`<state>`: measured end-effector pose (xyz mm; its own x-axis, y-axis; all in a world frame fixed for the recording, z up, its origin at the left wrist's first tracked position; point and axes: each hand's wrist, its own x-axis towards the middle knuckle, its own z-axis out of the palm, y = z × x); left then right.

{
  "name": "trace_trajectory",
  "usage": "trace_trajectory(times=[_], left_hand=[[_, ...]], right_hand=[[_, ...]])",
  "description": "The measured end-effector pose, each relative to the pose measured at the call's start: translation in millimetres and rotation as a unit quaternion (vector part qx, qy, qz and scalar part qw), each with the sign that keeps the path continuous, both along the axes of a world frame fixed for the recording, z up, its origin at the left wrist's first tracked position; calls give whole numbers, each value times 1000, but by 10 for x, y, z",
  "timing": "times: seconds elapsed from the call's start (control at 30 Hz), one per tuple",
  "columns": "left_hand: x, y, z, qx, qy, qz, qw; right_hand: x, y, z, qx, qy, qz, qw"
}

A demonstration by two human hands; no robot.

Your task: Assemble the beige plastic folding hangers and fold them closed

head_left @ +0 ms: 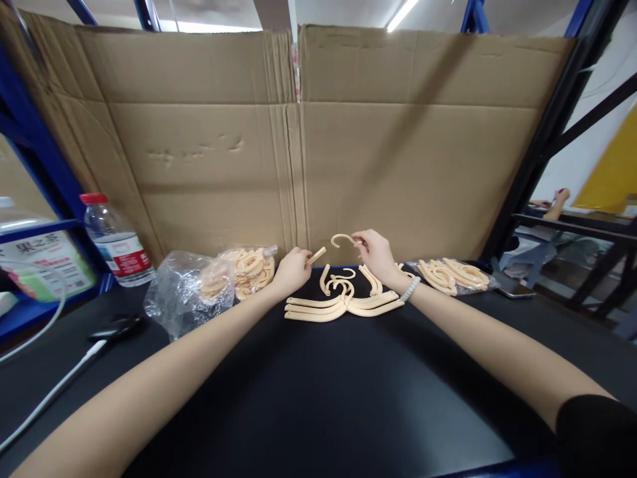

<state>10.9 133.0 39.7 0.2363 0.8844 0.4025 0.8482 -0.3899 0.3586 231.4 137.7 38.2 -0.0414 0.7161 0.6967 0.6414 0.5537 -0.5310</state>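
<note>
My left hand (292, 270) is closed around a cream plastic hanger arm (316, 255) whose end sticks out to the right. My right hand (377, 255) pinches a cream plastic hook (342, 238) held up in front of the cardboard wall. Between and just below both hands, a small stack of assembled cream hangers (341, 300) lies on the black table (318, 392). A white bead bracelet sits on my right wrist.
A clear plastic bag of cream parts (219, 282) lies left of the hands, another bag of parts (452, 274) to the right. A water bottle (115, 240) stands at far left, near a white cable (60, 392). Cardboard sheets (298, 146) wall off the back. Another person's arm (555, 206) shows far right.
</note>
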Motion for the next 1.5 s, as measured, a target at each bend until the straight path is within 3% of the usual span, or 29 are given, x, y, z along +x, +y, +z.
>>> trace_trajectory(times=[0.13, 0.23, 0.4, 0.53, 0.7, 0.93, 1.17, 1.5], left_hand=[[-64, -242, 118, 7, -98, -39, 994], [-84, -486, 113, -17, -171, -81, 982], [-77, -954, -100, -56, -246, -148, 956], [-106, -1155, -302, -69, -303, -195, 930], [-117, -1183, -356, -57, -361, -214, 906], [-114, -1208, -372, -18, -353, -232, 906], [-114, -1236, -382, 51, -298, -251, 920], [-124, -1249, -374, 83, -260, -267, 924]], right_hand=[[1, -234, -43, -2, 95, 76, 993], [-47, -522, -85, -28, 136, 124, 983], [-137, -1023, -194, -159, 209, 200, 944], [-153, -1198, -354, -220, 242, 234, 915], [-133, -1186, -483, -297, 281, 272, 871], [-97, -1172, -437, -361, 271, 337, 826], [-103, -1191, -403, -394, 264, 321, 819], [-128, -1186, -420, -382, 265, 299, 834]])
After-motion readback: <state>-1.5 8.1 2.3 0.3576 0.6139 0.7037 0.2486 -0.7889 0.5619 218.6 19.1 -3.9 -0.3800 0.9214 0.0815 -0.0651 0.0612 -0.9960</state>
